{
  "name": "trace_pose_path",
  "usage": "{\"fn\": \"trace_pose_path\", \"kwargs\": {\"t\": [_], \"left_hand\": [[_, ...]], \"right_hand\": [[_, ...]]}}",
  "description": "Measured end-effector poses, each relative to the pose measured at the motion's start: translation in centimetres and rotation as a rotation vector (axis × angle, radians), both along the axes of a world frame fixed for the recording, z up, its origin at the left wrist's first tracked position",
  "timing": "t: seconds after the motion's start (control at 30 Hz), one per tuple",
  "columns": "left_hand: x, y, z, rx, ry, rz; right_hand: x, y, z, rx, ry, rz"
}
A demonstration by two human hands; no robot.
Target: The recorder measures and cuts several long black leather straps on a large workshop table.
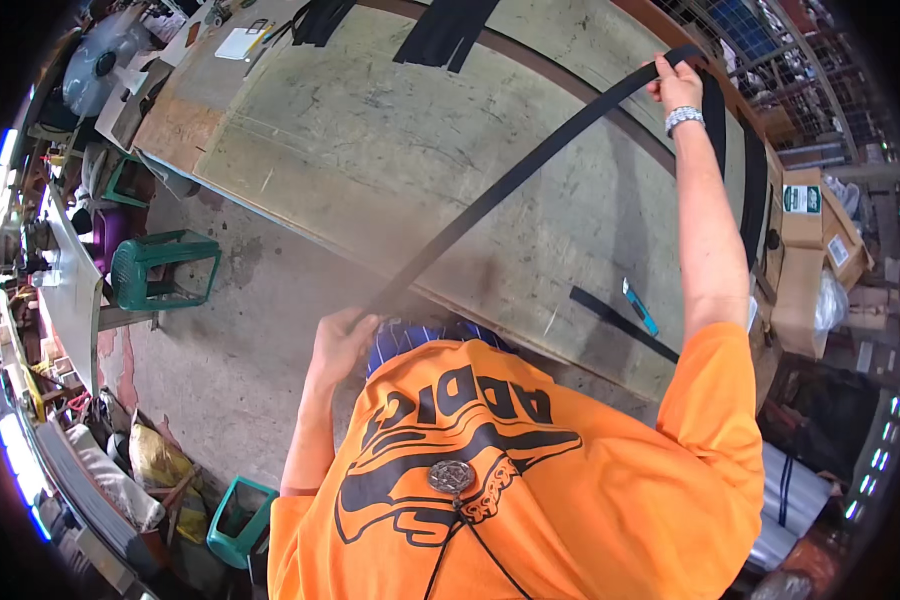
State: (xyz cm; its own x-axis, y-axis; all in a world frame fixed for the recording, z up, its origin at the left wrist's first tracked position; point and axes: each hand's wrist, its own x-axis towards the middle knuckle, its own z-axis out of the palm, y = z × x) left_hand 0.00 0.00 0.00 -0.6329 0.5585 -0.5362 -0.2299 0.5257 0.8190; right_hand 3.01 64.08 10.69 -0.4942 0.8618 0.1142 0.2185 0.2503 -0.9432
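Observation:
A long black strip stretches diagonally over the worn grey-green worktable. My left hand grips its lower end just beyond the table's front edge, by my body. My right hand pinches the upper end at the table's far right side, arm outstretched. A teal box cutter lies on the table beside a short black strip, below my right forearm. More black strips lie in bunches along the back, and others at the right edge.
Green stools stand left on the concrete floor near a side table. Another green plastic piece is at lower left. Cardboard boxes and a wire rack are right, silver rolls lower right. A fan stands upper left.

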Motion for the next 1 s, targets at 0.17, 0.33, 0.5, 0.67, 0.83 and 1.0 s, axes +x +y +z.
{"fn": "trace_pose_path", "kwargs": {"t": [0.17, 0.33, 0.5, 0.67, 0.83, 1.0], "left_hand": [[-1.2, 2.4, 0.3, 0.134, -0.105, 0.096], [-8.1, 3.6, -0.8, 0.223, -0.143, 0.090], [-14.7, 7.1, -1.4, 0.130, -0.035, 0.035], [-20.1, 11.9, -1.3, 0.179, 0.029, -0.056], [-24.5, 18.4, -2.2, 0.270, 0.315, -0.133], [-28.4, 26.2, -4.1, 0.325, 0.699, -0.138]], "right_hand": [[-5.2, 3.6, 4.0, 0.146, 0.002, -0.210], [-12.8, 6.8, 5.5, 0.292, 0.142, -0.195], [-20.3, 7.8, 8.4, 0.465, 0.245, -0.260], [-26.4, 12.5, 12.2, 0.705, 0.236, -0.262], [-35.4, 14.5, 15.6, 0.776, 0.432, 0.007], [-42.9, 19.6, 17.7, 0.820, 0.414, -0.023]]}}
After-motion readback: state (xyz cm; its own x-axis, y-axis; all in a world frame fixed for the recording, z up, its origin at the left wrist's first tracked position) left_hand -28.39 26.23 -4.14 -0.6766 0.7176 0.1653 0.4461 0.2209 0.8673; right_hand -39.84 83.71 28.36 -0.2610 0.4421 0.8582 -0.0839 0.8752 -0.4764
